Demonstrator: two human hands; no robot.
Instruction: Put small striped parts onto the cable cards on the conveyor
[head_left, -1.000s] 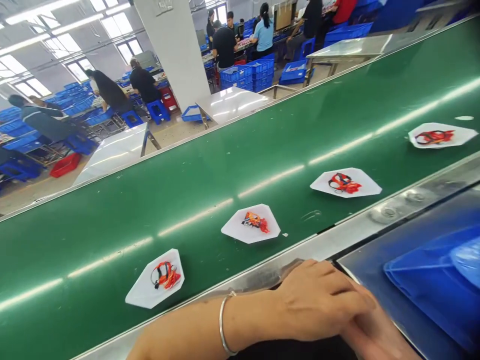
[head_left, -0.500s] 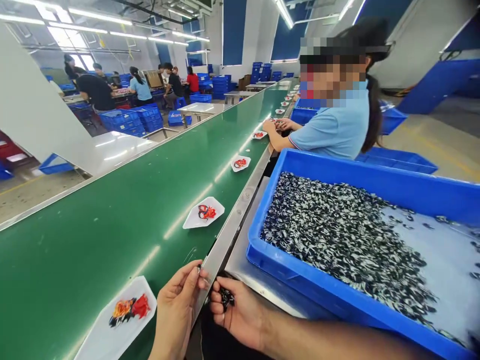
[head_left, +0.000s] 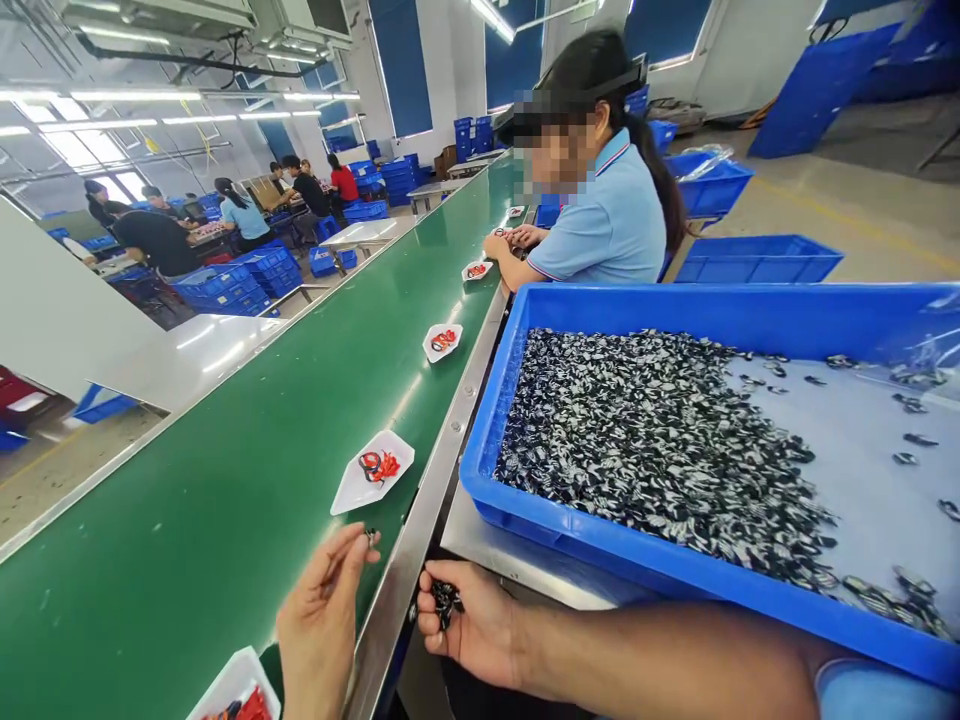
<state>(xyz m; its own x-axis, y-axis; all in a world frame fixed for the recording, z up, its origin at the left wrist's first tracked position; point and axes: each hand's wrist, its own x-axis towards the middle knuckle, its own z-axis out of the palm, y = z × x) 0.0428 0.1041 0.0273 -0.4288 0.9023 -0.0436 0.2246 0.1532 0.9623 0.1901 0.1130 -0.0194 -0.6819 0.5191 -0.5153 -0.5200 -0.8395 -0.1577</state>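
Note:
My left hand [head_left: 324, 605] is over the near edge of the green belt, thumb and fingers pinched on a small dark piece [head_left: 370, 538]. Just beyond its fingertips lies a white tray [head_left: 351, 496] holding red pieces and a black ring-like piece. Another white tray [head_left: 234, 672] with red and dark pieces is partly cut off at the bottom, left of that hand. My right hand [head_left: 480, 622] is closed around several small black-and-white pieces [head_left: 445, 603], beside the belt's metal rail. A blue bin [head_left: 525, 520] with a heap of similar pieces [head_left: 637, 430] stands to its right.
The green conveyor belt [head_left: 247, 450] runs away from me, with more white trays [head_left: 430, 345] along its right side. A metal rail [head_left: 442, 450] borders it. A co-worker in a light blue shirt [head_left: 611, 220] works farther along. Blue crates [head_left: 757, 262] stand behind.
The trays have come nearer along the belt, and the nearest is now largely out of view. My left hand has moved left, farther over the belt. The right hand keeps its handful; the view has shifted right.

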